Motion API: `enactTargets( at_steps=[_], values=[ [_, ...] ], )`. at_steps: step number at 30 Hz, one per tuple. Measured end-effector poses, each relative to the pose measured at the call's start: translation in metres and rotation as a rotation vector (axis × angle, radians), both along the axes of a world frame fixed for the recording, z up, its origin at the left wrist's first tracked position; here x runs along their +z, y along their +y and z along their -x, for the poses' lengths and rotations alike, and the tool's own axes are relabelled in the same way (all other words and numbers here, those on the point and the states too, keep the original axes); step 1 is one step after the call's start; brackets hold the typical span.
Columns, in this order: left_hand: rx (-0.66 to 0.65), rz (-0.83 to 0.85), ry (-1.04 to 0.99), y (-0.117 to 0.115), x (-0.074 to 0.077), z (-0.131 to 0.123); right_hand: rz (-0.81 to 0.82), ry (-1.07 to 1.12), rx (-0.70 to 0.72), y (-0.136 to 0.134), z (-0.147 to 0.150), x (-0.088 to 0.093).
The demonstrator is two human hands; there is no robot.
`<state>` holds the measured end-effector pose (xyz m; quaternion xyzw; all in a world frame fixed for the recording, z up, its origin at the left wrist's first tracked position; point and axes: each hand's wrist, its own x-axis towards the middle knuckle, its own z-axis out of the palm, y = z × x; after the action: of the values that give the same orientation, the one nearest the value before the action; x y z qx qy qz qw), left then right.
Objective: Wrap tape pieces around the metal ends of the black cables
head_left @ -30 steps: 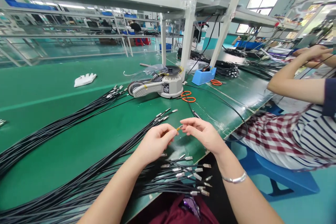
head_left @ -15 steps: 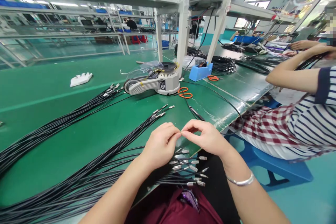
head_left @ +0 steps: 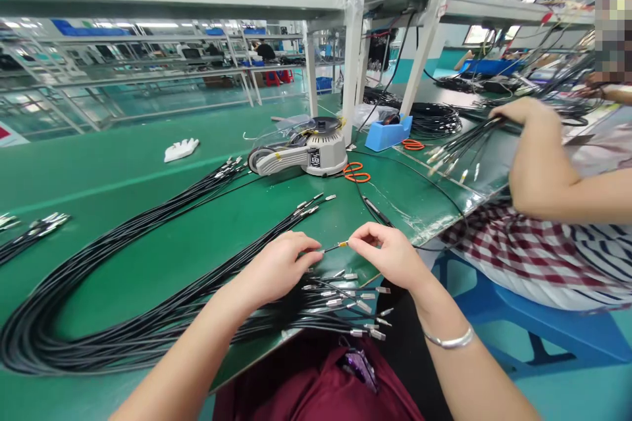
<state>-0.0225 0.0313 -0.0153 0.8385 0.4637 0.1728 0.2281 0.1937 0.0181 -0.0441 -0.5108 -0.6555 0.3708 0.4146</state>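
A short stretch of black cable (head_left: pixel 332 248) runs between my two hands, just above the table's near edge. My left hand (head_left: pixel 279 266) is closed in a pinch on its left part. Thumb and forefinger of my right hand (head_left: pixel 388 253) pinch the other end, beside a small yellow band (head_left: pixel 343 244) on the cable. Whatever lies between the right fingertips is hidden. Below the hands, several black cables with silver connectors (head_left: pixel 363 306) lie at the table edge. Another bundle of connector ends (head_left: pixel 309 209) lies just beyond my left hand.
Cables (head_left: pixel 44 335) loop across the green table (head_left: pixel 212 237). Ahead stand a grey tape machine (head_left: pixel 323 152), orange-handled scissors (head_left: pixel 356 172), a black pen-like tool (head_left: pixel 378 212) and a blue tape dispenser (head_left: pixel 389 133). A white glove (head_left: pixel 181 150) lies left. A co-worker's hand (head_left: pixel 523 112) holds cables at right.
My hands have moved apart, the left one leftward, exposing the cable and its yellow band between them. The view has shifted. The co-worker's hand has brought a cable bundle down over the table.
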Motion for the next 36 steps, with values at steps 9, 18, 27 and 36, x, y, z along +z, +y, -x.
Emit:
enactTargets(
  at_steps=[9,18,27,36],
  values=[
    [-0.019,-0.127,-0.041,-0.008,-0.015,-0.028,0.133,0.048,-0.045,-0.005,0.002,0.0],
    [0.041,-0.149,-0.048,-0.013,-0.02,-0.035,0.186,0.092,-0.033,-0.003,0.001,-0.005],
    [-0.086,-0.065,0.062,-0.004,-0.011,-0.031,0.268,0.116,-0.023,0.001,0.001,-0.001],
    [-0.045,0.052,-0.05,-0.004,-0.018,-0.036,0.358,0.244,-0.12,0.001,0.005,-0.005]
  ],
)
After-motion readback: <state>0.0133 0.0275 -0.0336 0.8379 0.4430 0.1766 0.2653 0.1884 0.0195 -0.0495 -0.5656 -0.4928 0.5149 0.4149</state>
